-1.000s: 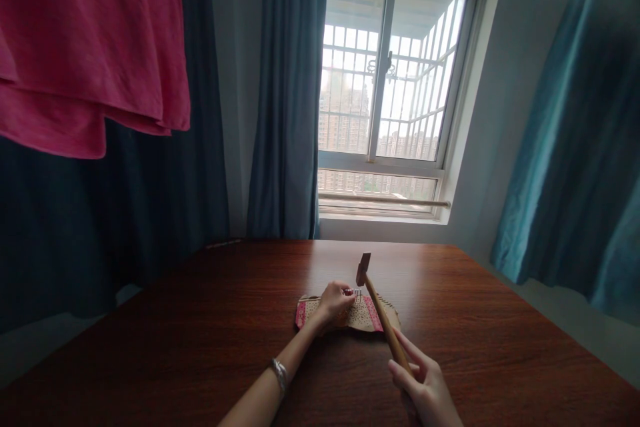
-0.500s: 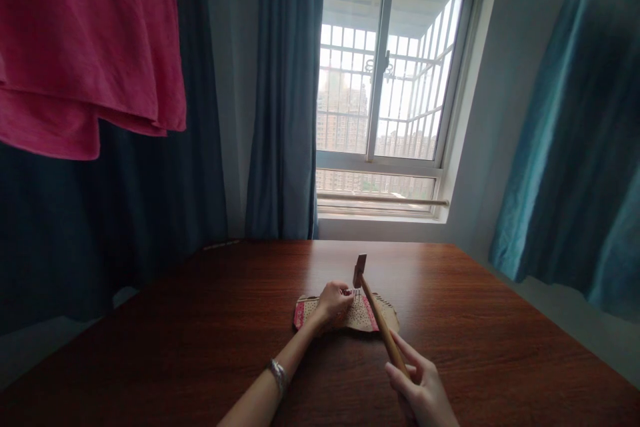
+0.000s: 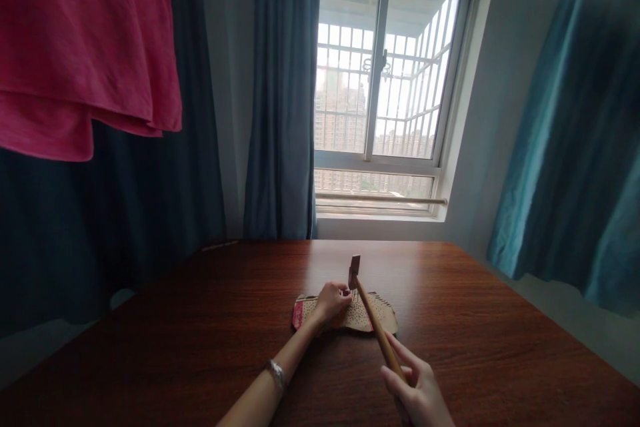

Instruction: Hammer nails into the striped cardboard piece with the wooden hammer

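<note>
A hammer (image 3: 376, 325) with a long wooden handle is gripped near its lower end by my right hand (image 3: 419, 383). Its dark head is raised just beside the fingertips of my left hand (image 3: 331, 302). Those left fingers are pinched together over a flat tan piece (image 3: 385, 313), dotted with many small dark marks and edged with pink at the left. Thin dark upright pins show by the fingertips, partly behind the hammer; what the pinch holds is too small to make out. A silver bracelet (image 3: 277, 373) circles my left wrist.
The tan piece lies on a reddish-brown wooden table (image 3: 200, 347). Beyond the table is a barred window (image 3: 385, 80) between blue curtains (image 3: 283, 93). A pink cloth (image 3: 85, 47) hangs at the upper left.
The hammer head has shifted slightly left, closer to my left fingertips. My left hand keeps its pinch at the same spot on the tan piece. The whole view has moved a little.
</note>
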{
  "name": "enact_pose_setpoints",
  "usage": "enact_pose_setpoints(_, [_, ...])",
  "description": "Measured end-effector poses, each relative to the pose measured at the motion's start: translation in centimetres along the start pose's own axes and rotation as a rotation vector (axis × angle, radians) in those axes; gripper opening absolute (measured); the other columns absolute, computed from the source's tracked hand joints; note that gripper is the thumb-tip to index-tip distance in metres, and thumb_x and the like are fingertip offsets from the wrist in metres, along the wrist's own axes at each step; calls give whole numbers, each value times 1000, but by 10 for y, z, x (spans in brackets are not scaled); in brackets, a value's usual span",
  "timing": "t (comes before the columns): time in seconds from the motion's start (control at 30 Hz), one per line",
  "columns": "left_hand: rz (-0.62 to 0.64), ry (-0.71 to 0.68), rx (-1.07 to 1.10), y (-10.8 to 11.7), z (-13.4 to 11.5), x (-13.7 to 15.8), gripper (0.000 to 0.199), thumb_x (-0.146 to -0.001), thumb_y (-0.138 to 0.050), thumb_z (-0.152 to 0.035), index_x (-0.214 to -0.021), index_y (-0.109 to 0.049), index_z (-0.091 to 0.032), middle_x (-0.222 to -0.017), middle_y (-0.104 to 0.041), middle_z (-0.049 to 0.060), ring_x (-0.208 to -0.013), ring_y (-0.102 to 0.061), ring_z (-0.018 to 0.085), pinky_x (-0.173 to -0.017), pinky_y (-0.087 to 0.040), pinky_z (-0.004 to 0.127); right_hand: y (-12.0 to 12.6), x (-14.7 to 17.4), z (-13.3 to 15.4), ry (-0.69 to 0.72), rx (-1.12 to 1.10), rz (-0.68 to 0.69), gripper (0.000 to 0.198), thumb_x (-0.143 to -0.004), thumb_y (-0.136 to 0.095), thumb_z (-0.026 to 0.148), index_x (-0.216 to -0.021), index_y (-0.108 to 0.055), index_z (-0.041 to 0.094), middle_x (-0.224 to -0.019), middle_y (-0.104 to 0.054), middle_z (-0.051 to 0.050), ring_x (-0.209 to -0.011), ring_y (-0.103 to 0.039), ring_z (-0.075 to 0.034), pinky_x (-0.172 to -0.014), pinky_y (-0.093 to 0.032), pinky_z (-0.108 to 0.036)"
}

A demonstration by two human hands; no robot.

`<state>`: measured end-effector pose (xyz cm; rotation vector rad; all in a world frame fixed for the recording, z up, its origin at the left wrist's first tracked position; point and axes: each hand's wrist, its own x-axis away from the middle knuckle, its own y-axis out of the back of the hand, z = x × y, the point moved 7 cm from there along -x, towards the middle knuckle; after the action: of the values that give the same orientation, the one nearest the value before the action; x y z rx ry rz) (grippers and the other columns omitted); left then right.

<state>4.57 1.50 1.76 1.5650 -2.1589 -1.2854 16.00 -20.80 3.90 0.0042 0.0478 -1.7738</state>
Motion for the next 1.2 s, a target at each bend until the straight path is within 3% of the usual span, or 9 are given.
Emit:
enact_pose_setpoints(0.33, [18,-14,32,0,-1,0,23,-68,-50,-29,-71,-67,-13,-69,-64,3,-63,-52,13,-59,-33,21,-1,-2,-2,-19,-12,-17,81,-64,-63,46,-127,-41,0,-45,-30,10,-39,-19,-4,-37,-12,-20])
enact_pose_setpoints(0.77, [16,-34,28,2,-5,2,21,-67,-52,-28,-72,-66,-13,-72,-65,3,-66,-54,14,-61,-35,21,-2,0,7,-30,31,30,82,-69,-60,44,-131,-32,-1,-43,-29,11,-34,-20,-4,-31,-14,-19])
enact_pose_setpoints(1.0, [18,27,35,4,-4,3,23,-68,-53,-30,-76,-67,-13,-74,-67,4,-66,-55,14,-62,-37,21,3,1,10,-16,-3,4,79,-69,-60,46,-132,-34,7,-45,-29,11,-34,-21,-4,-31,-16,-18])
enact_pose_setpoints(1.2, [22,24,26,3,-3,2,26,-68,-53,-32,-78,-68,-13,-75,-67,4,-68,-56,15,-62,-37,21,4,-2,4,-45,-15,19,82,-70,-60,45,-133,-30,4,-46,-31,11,-36,-20,-4,-33,-17,-18])
